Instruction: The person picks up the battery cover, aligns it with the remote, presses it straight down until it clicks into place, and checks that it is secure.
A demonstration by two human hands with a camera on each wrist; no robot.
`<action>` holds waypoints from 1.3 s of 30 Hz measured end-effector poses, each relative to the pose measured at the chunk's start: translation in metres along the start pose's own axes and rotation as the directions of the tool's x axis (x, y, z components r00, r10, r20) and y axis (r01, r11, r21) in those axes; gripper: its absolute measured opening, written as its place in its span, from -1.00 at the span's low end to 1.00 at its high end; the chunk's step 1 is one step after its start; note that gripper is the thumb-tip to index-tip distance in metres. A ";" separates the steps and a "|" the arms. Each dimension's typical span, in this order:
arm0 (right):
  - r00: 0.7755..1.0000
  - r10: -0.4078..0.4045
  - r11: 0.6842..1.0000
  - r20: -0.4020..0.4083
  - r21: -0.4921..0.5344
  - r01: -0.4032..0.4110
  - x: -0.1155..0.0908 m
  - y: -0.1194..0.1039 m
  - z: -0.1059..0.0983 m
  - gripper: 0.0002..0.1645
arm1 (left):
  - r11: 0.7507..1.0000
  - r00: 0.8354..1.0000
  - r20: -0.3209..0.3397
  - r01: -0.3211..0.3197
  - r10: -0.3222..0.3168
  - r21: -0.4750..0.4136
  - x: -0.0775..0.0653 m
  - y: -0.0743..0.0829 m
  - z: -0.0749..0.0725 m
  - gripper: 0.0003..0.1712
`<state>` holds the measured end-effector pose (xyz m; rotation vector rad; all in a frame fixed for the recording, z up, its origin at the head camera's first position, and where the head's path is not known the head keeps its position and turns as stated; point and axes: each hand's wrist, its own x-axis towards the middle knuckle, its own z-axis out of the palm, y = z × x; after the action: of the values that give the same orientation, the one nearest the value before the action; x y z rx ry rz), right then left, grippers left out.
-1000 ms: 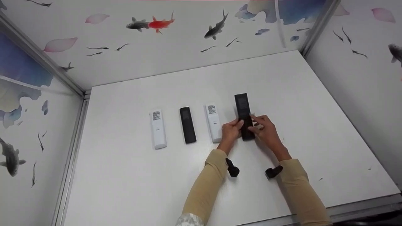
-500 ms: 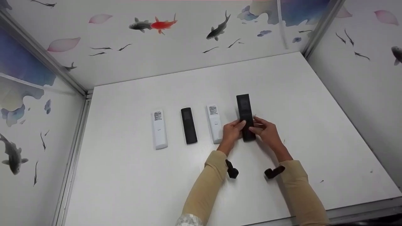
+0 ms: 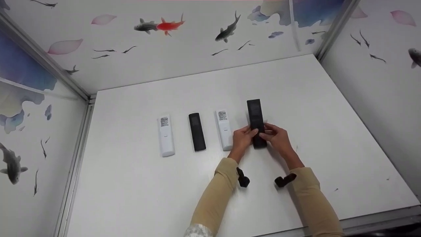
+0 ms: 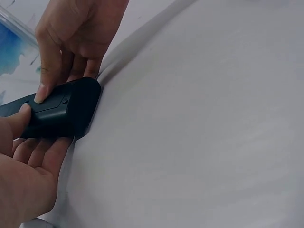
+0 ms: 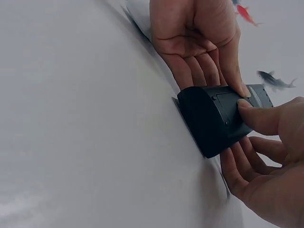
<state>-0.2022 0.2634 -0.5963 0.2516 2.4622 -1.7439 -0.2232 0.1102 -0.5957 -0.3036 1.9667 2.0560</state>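
A long black remote control (image 3: pixel 255 113) lies between both hands, its upper end pointing away from the person. My left hand (image 3: pixel 241 140) grips its left side, and my right hand (image 3: pixel 278 140) grips the right side. Both thumbs press on the upper face, close together. In the left wrist view, the black remote (image 4: pixel 83 107) shows a panel outline and small screws near its rounded end. From the right wrist, the same panel on the remote (image 5: pixel 204 123) appears under the thumbs, with the other fingers along its sides and partly hidden beneath. Nearest on the left lies a white remote (image 3: pixel 224 130).
A smaller black remote (image 3: pixel 197 131) and another white remote (image 3: pixel 166 135) lie farther left in the row. White panels (image 3: pixel 184 56) with painted fish enclose the white table (image 3: pixel 131 184) at the back and sides. Black wrist cameras (image 3: pixel 243 179) sit at both cuffs.
The right hand's fingers, spread along the remote's right edge earlier, have drawn together. The left thumb has slid slightly toward the near end. The other remotes have stayed in place.
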 end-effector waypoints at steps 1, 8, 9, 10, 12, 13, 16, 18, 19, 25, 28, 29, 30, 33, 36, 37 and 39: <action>1.000 0.001 1.000 -0.006 0.001 -0.001 0.000 -0.001 0.001 -0.27 | 1.000 1.000 -0.005 -0.010 0.010 0.021 0.000 0.001 0.000 -0.47; 1.000 0.014 0.999 -0.025 0.036 -0.013 0.001 0.000 0.002 -0.31 | 0.977 0.997 -0.017 -0.074 0.079 0.198 -0.001 0.007 0.001 -0.53; 1.000 0.015 0.999 -0.024 0.038 -0.014 0.001 0.000 0.002 -0.32 | 0.972 0.996 -0.021 -0.078 0.085 0.222 -0.001 0.007 0.001 -0.54; 1.000 0.016 0.999 -0.024 0.044 -0.015 0.001 -0.001 0.002 -0.33 | 0.967 0.996 -0.027 -0.082 0.091 0.240 -0.002 0.008 0.002 -0.54; 1.000 0.010 0.999 -0.027 0.039 -0.009 0.000 -0.002 0.002 -0.34 | 0.956 0.994 -0.039 -0.089 0.104 0.279 -0.003 0.010 0.003 -0.55; 1.000 0.006 0.999 -0.030 0.035 -0.005 0.000 -0.003 0.002 -0.35 | 0.950 0.993 -0.042 -0.095 0.112 0.299 -0.003 0.010 0.003 -0.56; 0.999 0.003 1.000 -0.042 0.010 -0.002 0.000 -0.004 0.002 -0.37 | 0.933 0.989 -0.046 -0.118 0.142 0.341 -0.004 0.011 0.003 -0.61; 0.999 0.008 1.000 -0.045 -0.018 -0.009 -0.001 -0.005 0.003 -0.38 | 0.926 0.987 -0.041 -0.133 0.158 0.354 -0.005 0.011 0.003 -0.63; 0.999 0.012 0.999 -0.047 -0.035 -0.013 -0.001 -0.005 0.004 -0.39 | 0.922 0.986 -0.037 -0.140 0.164 0.362 -0.005 0.010 0.004 -0.64; 0.998 0.016 0.993 -0.058 -0.112 -0.022 -0.002 -0.006 0.010 -0.44 | 0.878 0.973 0.007 -0.211 0.230 0.430 -0.006 0.010 0.004 -0.66; 0.997 0.027 0.993 -0.079 -0.113 -0.036 -0.002 -0.007 0.013 -0.45 | 0.851 0.967 0.035 -0.239 0.252 0.468 -0.006 0.011 0.003 -0.65; 0.996 0.034 0.993 -0.087 -0.109 -0.043 -0.002 -0.008 0.015 -0.45 | 0.840 0.964 0.046 -0.252 0.262 0.481 -0.006 0.011 0.003 -0.67; 0.994 0.039 0.994 -0.098 -0.101 -0.049 -0.002 -0.009 0.016 -0.46 | 0.834 0.963 0.055 -0.258 0.266 0.487 -0.006 0.011 0.002 -0.68; 0.990 0.042 0.993 -0.135 -0.104 -0.056 -0.003 -0.011 0.021 -0.47 | 0.815 0.958 0.070 -0.275 0.279 0.511 -0.007 0.011 0.000 -0.70; 0.984 0.033 0.992 -0.177 -0.116 -0.054 -0.005 -0.013 0.026 -0.49 | 0.823 0.963 0.065 -0.256 0.260 0.506 -0.009 0.011 0.000 -0.62; 0.981 0.025 0.991 -0.194 -0.128 -0.050 -0.006 -0.013 0.028 -0.49 | 0.829 0.966 0.062 -0.246 0.250 0.502 -0.009 0.011 0.000 -0.57; 0.975 0.010 0.990 -0.221 -0.137 -0.041 -0.008 -0.013 0.030 -0.51 | 0.846 0.973 0.056 -0.221 0.222 0.485 -0.010 0.011 0.000 -0.50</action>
<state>-0.1975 0.2301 -0.5931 0.4850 2.7070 -1.6002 -0.2176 0.1096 -0.5815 0.0352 2.5329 1.5805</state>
